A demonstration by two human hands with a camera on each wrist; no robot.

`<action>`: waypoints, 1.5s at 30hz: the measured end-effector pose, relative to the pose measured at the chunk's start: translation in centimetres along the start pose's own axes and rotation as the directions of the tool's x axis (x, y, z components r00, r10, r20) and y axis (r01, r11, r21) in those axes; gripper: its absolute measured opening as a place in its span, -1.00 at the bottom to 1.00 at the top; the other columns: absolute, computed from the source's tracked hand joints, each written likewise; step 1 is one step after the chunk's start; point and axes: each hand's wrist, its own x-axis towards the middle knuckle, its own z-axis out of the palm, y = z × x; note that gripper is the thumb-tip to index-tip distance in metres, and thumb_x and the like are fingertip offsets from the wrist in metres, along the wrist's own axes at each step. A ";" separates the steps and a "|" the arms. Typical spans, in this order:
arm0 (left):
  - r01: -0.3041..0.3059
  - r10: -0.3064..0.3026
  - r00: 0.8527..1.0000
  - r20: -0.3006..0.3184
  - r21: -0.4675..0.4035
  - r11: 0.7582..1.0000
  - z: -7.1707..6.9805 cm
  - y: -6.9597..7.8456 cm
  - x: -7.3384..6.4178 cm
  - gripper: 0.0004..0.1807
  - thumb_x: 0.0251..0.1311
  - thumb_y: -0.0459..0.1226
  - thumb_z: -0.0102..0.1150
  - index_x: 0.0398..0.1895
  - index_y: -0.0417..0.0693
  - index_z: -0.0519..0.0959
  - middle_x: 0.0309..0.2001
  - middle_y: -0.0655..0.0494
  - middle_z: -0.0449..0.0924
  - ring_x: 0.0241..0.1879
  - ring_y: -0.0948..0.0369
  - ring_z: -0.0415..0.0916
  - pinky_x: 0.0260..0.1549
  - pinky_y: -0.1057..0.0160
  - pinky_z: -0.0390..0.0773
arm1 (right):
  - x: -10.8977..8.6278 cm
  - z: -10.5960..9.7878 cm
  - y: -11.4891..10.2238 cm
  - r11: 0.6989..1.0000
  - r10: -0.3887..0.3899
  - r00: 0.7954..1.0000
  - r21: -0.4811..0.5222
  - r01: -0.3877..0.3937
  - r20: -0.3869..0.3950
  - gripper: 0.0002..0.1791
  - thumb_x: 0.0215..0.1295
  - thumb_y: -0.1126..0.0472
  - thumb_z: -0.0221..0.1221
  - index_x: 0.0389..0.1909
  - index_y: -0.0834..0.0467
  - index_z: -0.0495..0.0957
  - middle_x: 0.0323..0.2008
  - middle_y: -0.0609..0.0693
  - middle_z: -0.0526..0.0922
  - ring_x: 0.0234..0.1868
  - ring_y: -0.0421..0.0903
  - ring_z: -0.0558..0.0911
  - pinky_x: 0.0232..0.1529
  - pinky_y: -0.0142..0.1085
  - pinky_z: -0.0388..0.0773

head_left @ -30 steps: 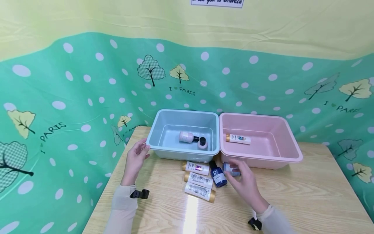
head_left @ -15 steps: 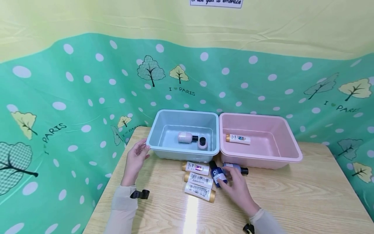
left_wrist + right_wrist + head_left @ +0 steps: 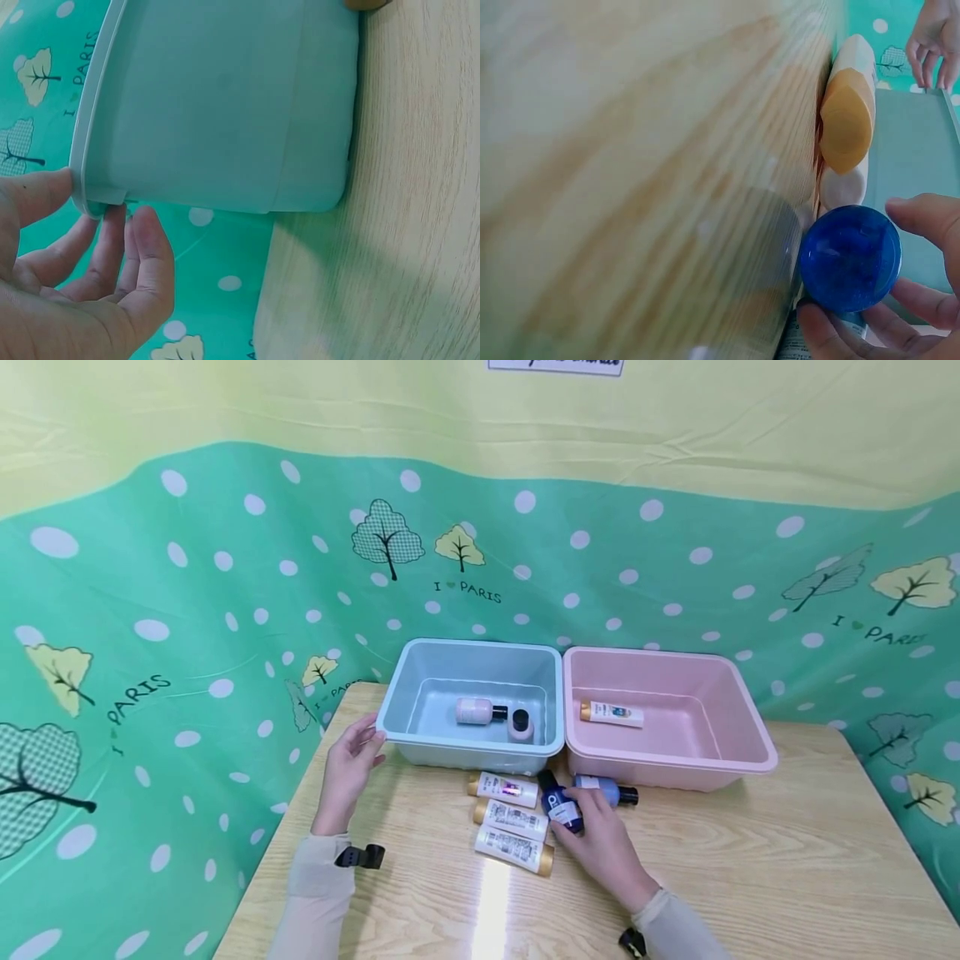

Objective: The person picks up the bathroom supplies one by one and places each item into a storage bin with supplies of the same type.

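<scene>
In the head view my left hand (image 3: 351, 767) holds the near left corner of the light blue plastic bin (image 3: 468, 749). The left wrist view has the thumb against the rim and fingers curled beneath it. My right hand (image 3: 606, 842) has its thumb and fingers around a dark blue bottle (image 3: 558, 806) with a black cap, lying on the table. The bottle's round base (image 3: 849, 259) faces the right wrist camera. Beside the right hand lies a lighter blue bottle (image 3: 609, 789), black-capped and partly hidden. Several white tubes with gold caps, such as the nearest tube (image 3: 512, 849), lie to its left.
A pink plastic bin (image 3: 667, 766) stands against the blue bin's right side, with a white tube (image 3: 615, 714) inside. Two pale pink bottles, one lying bottle (image 3: 476, 711) and another bottle (image 3: 521, 728), are in the blue bin. A printed curtain (image 3: 300, 568) hangs behind the wooden table (image 3: 750, 877).
My right hand has moved left from the lighter blue bottle to the dark blue bottle and taken hold of it. The left hand stays at the bin corner.
</scene>
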 end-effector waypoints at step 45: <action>0.004 -0.004 1.000 0.001 0.010 1.000 0.1 0.1 -0.1 -0.49 0.48 -0.19 0.09 0.44 -0.07 0.36 0.24 -0.13 0.48 0.14 0.13 0.47 0.01 0.22 0.62 | -0.3 -3.8 -0.6 0.885 0.288 0.955 0.361 -0.294 0.072 -0.49 0.10 0.34 0.47 0.06 0.20 0.51 -0.03 0.16 0.61 -0.16 0.02 0.68 -0.21 -0.34 0.67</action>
